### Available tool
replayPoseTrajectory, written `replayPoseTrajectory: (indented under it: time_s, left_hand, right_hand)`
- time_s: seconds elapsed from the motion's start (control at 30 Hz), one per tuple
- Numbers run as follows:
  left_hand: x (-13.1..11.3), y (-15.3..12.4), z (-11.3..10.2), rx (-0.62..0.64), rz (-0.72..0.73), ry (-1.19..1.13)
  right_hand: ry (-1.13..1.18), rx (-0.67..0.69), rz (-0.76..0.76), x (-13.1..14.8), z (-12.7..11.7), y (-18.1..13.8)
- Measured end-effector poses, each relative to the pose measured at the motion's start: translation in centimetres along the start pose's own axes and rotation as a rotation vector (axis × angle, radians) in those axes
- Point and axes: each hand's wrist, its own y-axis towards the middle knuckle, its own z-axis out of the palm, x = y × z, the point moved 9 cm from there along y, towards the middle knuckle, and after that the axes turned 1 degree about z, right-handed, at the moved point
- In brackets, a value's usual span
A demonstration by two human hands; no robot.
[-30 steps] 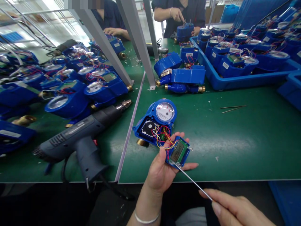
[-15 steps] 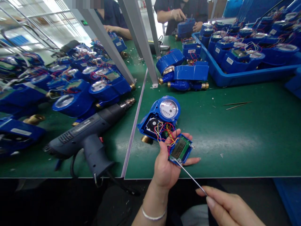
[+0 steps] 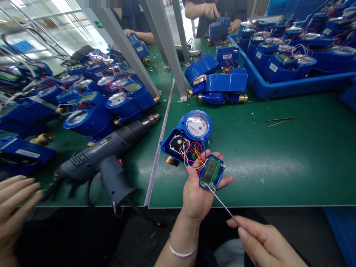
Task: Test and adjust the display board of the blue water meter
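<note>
Left hand (image 3: 196, 196) cradles display module (image 3: 211, 172) at table's front edge, wires running to open meter (image 3: 189, 139). Right hand (image 3: 264, 243) pinches thin probe (image 3: 222, 204), tip on module's lower corner. New: another person's hand (image 3: 13, 204) enters near heat gun (image 3: 102, 159).

One opened water meter (image 3: 191, 137) lies at the front of the tabletop (image 3: 278, 163), with one small display module (image 3: 211, 172) wired to it and one thin metal probe (image 3: 221, 203) touching that module. One heat gun (image 3: 105, 157) lies to the left, one blue tray (image 3: 292, 87) of meters stands at the right, and two thin sticks (image 3: 280, 121) lie apart. Three hands show near the front edge, and two other people work across the tabletop.
</note>
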Motion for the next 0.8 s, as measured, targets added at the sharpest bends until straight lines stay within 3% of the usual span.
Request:
replayPoseTrajectory:
  time_s: [0.1,0.2,0.27,0.37,0.43,0.5,0.63,0.7,0.8]
  left_hand:
    - [0.0,-0.1,-0.1,-0.013,-0.008,-0.005]
    - [0.0,-0.1,-0.1,-0.016,-0.012,-0.008]
    - [-0.1,0.0,-0.2,-0.012,-0.001,-0.009]
    - [-0.3,0.1,-0.1,-0.003,0.02,-0.008]
    - [-0.4,0.1,-0.1,0.0,0.031,-0.005]
    - [-0.4,0.0,0.0,-0.001,0.039,-0.003]
    - [-0.3,-0.1,0.2,-0.01,0.044,0.0]
    - [-0.3,-0.2,0.1,-0.018,0.041,-0.007]
    - [-0.3,-0.1,0.0,-0.032,0.033,-0.025]
  right_hand:
    - [-0.156,-0.023,-0.137,1.6,-0.7,0.0]
    - [-0.175,-0.003,-0.168,1.9,-0.6,0.0]
    - [-0.102,-0.024,-0.103,1.2,-0.5,0.1]
    - [0.166,0.07,0.098,-1.0,1.1,0.2]
    - [0.249,0.125,0.106,-1.3,1.9,0.3]
    - [0.096,0.052,-0.104,0.3,1.0,0.6]
    - [-0.446,-0.194,-0.685,5.1,-0.4,-1.0]
    - [-0.626,-0.245,-0.829,5.9,-0.2,-1.7]
    - [-0.788,-0.28,-0.896,5.9,0.2,-1.9]
